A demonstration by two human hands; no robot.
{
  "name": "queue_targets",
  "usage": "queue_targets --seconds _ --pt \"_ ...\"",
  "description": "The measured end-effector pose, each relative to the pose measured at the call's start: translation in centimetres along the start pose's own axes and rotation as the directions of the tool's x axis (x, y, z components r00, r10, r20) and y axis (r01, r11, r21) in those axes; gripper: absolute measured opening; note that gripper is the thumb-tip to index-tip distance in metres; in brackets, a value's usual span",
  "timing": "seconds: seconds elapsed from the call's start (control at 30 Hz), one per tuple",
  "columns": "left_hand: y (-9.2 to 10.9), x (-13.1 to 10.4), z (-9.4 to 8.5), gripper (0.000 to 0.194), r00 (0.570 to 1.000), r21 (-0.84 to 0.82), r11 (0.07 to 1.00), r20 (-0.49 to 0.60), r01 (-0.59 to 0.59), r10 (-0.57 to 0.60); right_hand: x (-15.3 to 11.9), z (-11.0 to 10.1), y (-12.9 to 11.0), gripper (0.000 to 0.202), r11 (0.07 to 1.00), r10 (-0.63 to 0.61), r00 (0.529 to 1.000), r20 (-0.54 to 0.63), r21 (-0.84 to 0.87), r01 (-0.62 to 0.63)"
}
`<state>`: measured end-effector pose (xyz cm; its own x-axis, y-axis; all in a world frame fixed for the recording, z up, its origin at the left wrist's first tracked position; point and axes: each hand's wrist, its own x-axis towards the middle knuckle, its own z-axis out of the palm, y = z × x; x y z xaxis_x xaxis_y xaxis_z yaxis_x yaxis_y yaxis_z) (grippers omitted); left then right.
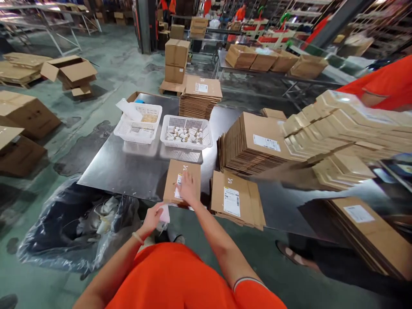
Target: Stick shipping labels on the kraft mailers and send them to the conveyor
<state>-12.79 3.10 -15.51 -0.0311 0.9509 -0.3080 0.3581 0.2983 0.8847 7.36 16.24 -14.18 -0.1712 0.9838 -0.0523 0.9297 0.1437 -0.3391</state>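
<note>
two bare hands in play: left hand [152, 219] pinches one pale, crumpled paper slip [164, 213] just off the front table edge; right hand [187, 188] is spread, fingers apart, palm down, holding nothing, on one flat brown cardboard carton [171, 174] with one white printed label [178, 189]. carton sits at the front edge of one shiny grey metal table [141, 165]; can't tell if more lie under it. three stacks of folded brown cardboard near it: one low labelled stack [246, 199] just to the right, one thick leaning stack [257, 137] behind that, one tall square stack [201, 98] at the far edge. white perforated plastic baskets: one with small white-and-brown pieces [188, 135], too many to count, plus what looks like two overlapping baskets [134, 136] left of it. one plastic-lined waste bin [61, 223] on the floor, left.
</note>
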Motion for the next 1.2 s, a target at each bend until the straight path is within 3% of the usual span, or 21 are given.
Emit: queue_targets --seconds 0.1,0.17,0.23,0.33,0.43,0.53,0.63,0.73,0.8,0.83,0.87,0.93,0.97,1.0,1.07,1.13,1.2 --pt "2.8 1.8 0.4 0.065 0.998 0.093 0.995 -0.051 0.030 -0.025 -0.2 -1.2 5.0 0.072 0.963 0.268 0.952 -0.150 0.065 -0.261" --pt "4.2 2.6 0.7 0.065 0.997 0.153 0.986 -0.066 0.060 -0.050 -1.0 -1.8 7.9 0.066 0.939 0.338 0.919 -0.205 0.147 -0.312" --pt "4.9 3.0 0.8 0.061 0.995 0.197 0.976 -0.064 0.092 -0.081 -2.0 -2.0 9.2 0.059 0.933 0.336 0.923 -0.185 0.202 -0.299" --pt "5.3 2.9 1.0 0.058 0.991 0.213 0.969 -0.075 0.127 -0.114 -3.0 -1.8 7.7 0.048 0.922 0.340 0.934 -0.113 0.233 -0.308" --pt "5.5 2.3 1.3 0.054 0.996 0.091 0.993 -0.049 0.082 -0.077 -3.0 -2.3 4.8 0.040 0.870 0.450 0.887 -0.105 0.273 -0.410" --pt "5.9 1.2 1.8 0.052 0.999 -0.035 0.999 0.020 -0.034 0.035 -3.7 -5.1 5.4 0.040 0.777 0.588 0.799 -0.126 0.363 -0.514" --pt "5.9 -0.3 1.8 0.044 0.981 -0.171 0.973 0.089 -0.155 0.172 -6.2 -9.8 10.8 0.041 0.730 0.660 0.721 -0.211 0.405 -0.550" --pt "5.5 -1.7 1.4 0.038 0.975 -0.270 0.959 0.176 -0.084 0.135 -9.0 -14.2 16.7 0.038 0.682 0.728 0.628 -0.274 0.373 -0.629" --pt "5.4 -2.6 1.0 0.041 0.972 -0.328 0.945 0.218 -0.009 0.085 -10.3 -15.2 17.6 0.041 0.683 0.728 0.576 -0.372 0.328 -0.652" --pt "5.4 -3.0 0.9 0.046 0.971 -0.361 0.932 0.230 0.018 0.071 -10.7 -14.8 16.8 0.043 0.725 0.686 0.596 -0.417 0.320 -0.610" --pt "5.6 -3.4 0.8 0.050 0.970 -0.394 0.918 0.233 0.034 0.064 -11.0 -13.9 15.3 0.045 0.790 0.613 0.669 -0.422 0.332 -0.515" --pt "6.0 -3.9 0.6 0.051 0.975 -0.465 0.884 0.217 0.053 0.055 -11.5 -10.6 10.4 0.042 0.862 0.345 0.901 -0.264 0.468 -0.193" --pt "6.1 -4.0 0.5 0.052 0.979 -0.509 0.859 0.199 0.062 0.047 -11.8 -8.6 7.6 0.041 0.794 0.141 0.987 -0.079 0.604 -0.065" --pt "6.2 -4.0 0.3 0.054 0.985 -0.557 0.828 0.171 0.070 0.031 -12.1 -6.4 4.9 0.042 0.695 -0.061 0.994 0.087 0.718 -0.021" --pt "6.0 -3.6 -0.4 0.061 0.995 -0.657 0.748 0.086 0.092 -0.048 -13.0 -2.5 0.4 0.032 0.562 -0.284 0.915 0.286 0.823 -0.083" --pt "5.2 -3.0 -1.1 0.068 0.977 -0.731 0.671 -0.029 0.122 -0.210 -14.0 0.2 -2.3 0.025 0.496 -0.272 0.893 0.358 0.847 -0.189" --pt "4.1 -2.7 -1.6 0.076 0.918 -0.778 0.606 -0.103 0.166 -0.383 -14.4 1.4 -3.4 0.023 0.441 -0.139 0.926 0.351 0.859 -0.259"
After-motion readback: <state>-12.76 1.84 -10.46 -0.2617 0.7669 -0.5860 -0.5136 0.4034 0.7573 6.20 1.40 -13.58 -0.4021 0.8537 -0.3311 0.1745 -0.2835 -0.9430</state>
